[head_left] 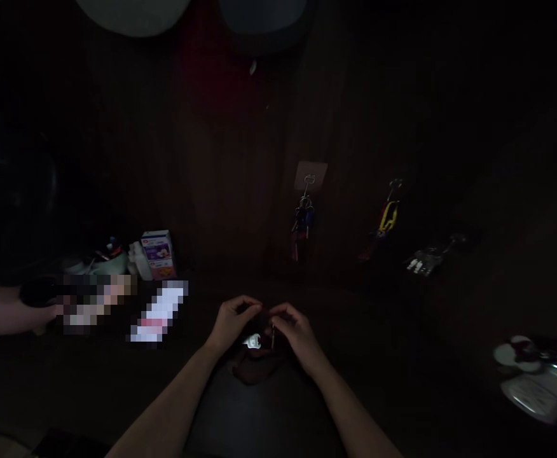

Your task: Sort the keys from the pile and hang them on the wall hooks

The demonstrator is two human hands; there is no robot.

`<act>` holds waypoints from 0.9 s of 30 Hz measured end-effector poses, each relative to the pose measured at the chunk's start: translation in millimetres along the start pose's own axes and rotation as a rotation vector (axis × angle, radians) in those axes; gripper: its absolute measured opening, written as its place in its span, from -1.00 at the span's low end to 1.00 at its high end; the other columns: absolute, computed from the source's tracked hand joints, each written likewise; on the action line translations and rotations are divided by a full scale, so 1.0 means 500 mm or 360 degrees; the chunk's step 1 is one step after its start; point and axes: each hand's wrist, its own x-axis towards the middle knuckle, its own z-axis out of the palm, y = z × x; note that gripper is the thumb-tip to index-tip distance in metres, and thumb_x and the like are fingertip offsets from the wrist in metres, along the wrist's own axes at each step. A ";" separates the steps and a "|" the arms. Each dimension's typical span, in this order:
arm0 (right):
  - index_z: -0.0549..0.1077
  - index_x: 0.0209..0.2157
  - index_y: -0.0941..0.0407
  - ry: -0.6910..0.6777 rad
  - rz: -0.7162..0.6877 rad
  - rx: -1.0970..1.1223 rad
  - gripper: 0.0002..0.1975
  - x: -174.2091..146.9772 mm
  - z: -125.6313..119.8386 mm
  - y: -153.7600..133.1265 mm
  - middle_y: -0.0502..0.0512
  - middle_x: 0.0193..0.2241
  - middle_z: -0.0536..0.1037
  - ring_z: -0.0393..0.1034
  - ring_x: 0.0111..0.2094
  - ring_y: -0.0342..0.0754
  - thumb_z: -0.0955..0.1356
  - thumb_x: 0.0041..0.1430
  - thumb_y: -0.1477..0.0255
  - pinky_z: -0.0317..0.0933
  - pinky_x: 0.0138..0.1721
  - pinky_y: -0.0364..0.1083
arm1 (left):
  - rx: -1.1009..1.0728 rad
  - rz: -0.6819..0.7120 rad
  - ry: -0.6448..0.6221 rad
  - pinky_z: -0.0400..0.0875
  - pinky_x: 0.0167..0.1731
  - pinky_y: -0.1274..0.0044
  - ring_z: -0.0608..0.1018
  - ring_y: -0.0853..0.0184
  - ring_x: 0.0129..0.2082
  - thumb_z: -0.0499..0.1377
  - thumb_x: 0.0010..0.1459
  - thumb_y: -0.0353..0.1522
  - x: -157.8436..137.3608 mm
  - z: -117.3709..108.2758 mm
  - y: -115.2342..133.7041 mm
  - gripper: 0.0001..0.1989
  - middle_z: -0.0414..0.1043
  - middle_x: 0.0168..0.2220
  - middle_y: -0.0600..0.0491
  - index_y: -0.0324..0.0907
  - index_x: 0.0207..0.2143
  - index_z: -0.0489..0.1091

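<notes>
Both hands meet low in the middle, fingers pinched. My left hand and my right hand hold a dark reddish strip between their fingertips, too dim to tell its kind. A thin, upright, pale piece shows just below my right fingertips; I cannot tell whether it is attached. Under my left fingers is a small bright white piece with a notched end. A reddish-brown band curves below it, between my wrists.
A lit phone and small boxes are at the left, near a person's arm. Keys, a yellow strap and a shiny bunch hang from hooks ahead. Shiny objects are blurred at right.
</notes>
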 end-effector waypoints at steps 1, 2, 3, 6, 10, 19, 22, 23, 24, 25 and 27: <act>0.41 -0.38 0.12 -0.0016 -0.0003 0.0038 -0.80 0.000 -0.001 0.001 -0.06 -0.62 0.45 0.33 -0.59 -0.15 0.36 -0.05 0.30 0.20 -0.52 -0.17 | -0.0009 -0.0026 0.0009 0.39 -0.38 0.56 0.52 0.34 -0.42 0.20 -0.02 -0.24 0.002 -0.001 -0.001 -0.80 0.53 -0.45 0.08 -0.18 -0.42 0.50; 0.41 -0.38 0.12 -0.0034 -0.0016 0.0065 -0.80 0.001 -0.003 0.002 -0.08 -0.63 0.44 0.29 -0.63 -0.18 0.36 -0.05 0.30 0.16 -0.55 -0.18 | -0.0021 -0.0050 0.0021 0.38 -0.40 0.56 0.51 0.34 -0.44 0.19 -0.01 -0.22 0.003 -0.002 -0.003 -0.78 0.52 -0.45 0.08 -0.18 -0.42 0.50; 0.42 -0.37 0.12 -0.0050 -0.0027 0.0082 -0.79 0.001 -0.004 0.004 -0.08 -0.63 0.43 0.25 -0.66 -0.21 0.36 -0.04 0.29 0.13 -0.58 -0.20 | -0.0036 -0.0070 0.0030 0.38 -0.42 0.57 0.50 0.35 -0.44 0.19 -0.01 -0.20 0.005 -0.003 -0.005 -0.76 0.51 -0.46 0.08 -0.19 -0.42 0.49; 0.42 -0.36 0.13 -0.0099 -0.0014 0.0120 -0.77 0.003 -0.006 0.008 -0.07 -0.59 0.44 0.20 -0.68 -0.25 0.37 -0.05 0.29 0.09 -0.60 -0.21 | -0.0100 -0.0107 0.0042 0.37 -0.45 0.57 0.48 0.36 -0.47 0.18 -0.01 -0.17 0.008 -0.003 -0.007 -0.73 0.49 -0.47 0.08 -0.20 -0.42 0.48; 0.42 -0.38 0.12 -0.0128 0.0019 0.0147 -0.76 0.003 -0.006 0.012 -0.06 -0.56 0.45 0.19 -0.68 -0.25 0.39 -0.07 0.26 0.06 -0.62 -0.22 | -0.0215 -0.0163 -0.0033 0.37 -0.46 0.58 0.45 0.41 -0.51 0.18 0.00 -0.17 0.006 -0.003 -0.001 -0.72 0.44 -0.53 0.11 -0.21 -0.39 0.47; 0.38 -0.47 0.11 0.0018 -0.0062 0.0004 -0.76 0.008 -0.011 0.016 -0.05 -0.56 0.49 0.23 -0.63 -0.23 0.40 -0.06 0.23 0.08 -0.58 -0.23 | -0.0374 -0.0202 -0.0250 0.37 -0.37 0.56 0.49 0.38 -0.41 0.16 0.05 -0.23 -0.004 -0.005 0.012 -0.77 0.48 -0.43 0.07 -0.21 -0.34 0.42; 0.41 -0.33 0.09 0.0097 -0.0128 -0.0052 -0.74 0.009 -0.015 0.016 -0.06 -0.52 0.50 0.29 -0.58 -0.20 0.40 -0.06 0.26 0.16 -0.52 -0.20 | -0.0370 -0.0201 -0.0239 0.37 -0.34 0.56 0.50 0.37 -0.37 0.19 0.01 -0.30 -0.002 -0.007 0.009 -0.83 0.49 -0.41 0.08 -0.20 -0.35 0.42; 0.42 -0.28 0.08 0.0113 -0.0150 -0.0090 -0.72 0.010 -0.017 0.017 -0.05 -0.50 0.51 0.31 -0.56 -0.18 0.40 -0.05 0.27 0.18 -0.49 -0.19 | -0.0366 -0.0205 -0.0224 0.37 -0.33 0.55 0.50 0.36 -0.35 0.19 0.00 -0.31 -0.001 -0.007 0.007 -0.84 0.49 -0.40 0.08 -0.20 -0.35 0.42; 0.42 -0.24 0.08 0.0123 -0.0176 -0.0148 -0.70 0.011 -0.018 0.019 -0.03 -0.47 0.52 0.35 -0.53 -0.16 0.39 -0.04 0.27 0.21 -0.46 -0.17 | -0.0366 -0.0209 -0.0206 0.38 -0.32 0.55 0.51 0.35 -0.34 0.20 -0.01 -0.32 -0.001 -0.007 0.006 -0.84 0.49 -0.39 0.08 -0.20 -0.34 0.42; 0.44 -0.22 0.08 0.0129 -0.0207 -0.0220 -0.70 0.012 -0.018 0.021 -0.01 -0.45 0.53 0.38 -0.49 -0.13 0.38 -0.03 0.28 0.24 -0.43 -0.15 | -0.0374 -0.0212 -0.0190 0.38 -0.31 0.54 0.51 0.35 -0.33 0.20 -0.02 -0.33 0.000 -0.007 0.005 -0.83 0.50 -0.38 0.07 -0.19 -0.33 0.41; 0.48 -0.22 0.08 0.0143 -0.0270 -0.0370 -0.71 0.013 -0.018 0.025 0.03 -0.39 0.56 0.43 -0.38 -0.06 0.37 -0.02 0.28 0.27 -0.33 -0.10 | -0.0415 -0.0216 -0.0182 0.38 -0.30 0.53 0.52 0.35 -0.32 0.22 -0.03 -0.33 0.001 -0.007 0.003 -0.80 0.50 -0.36 0.06 -0.19 -0.30 0.40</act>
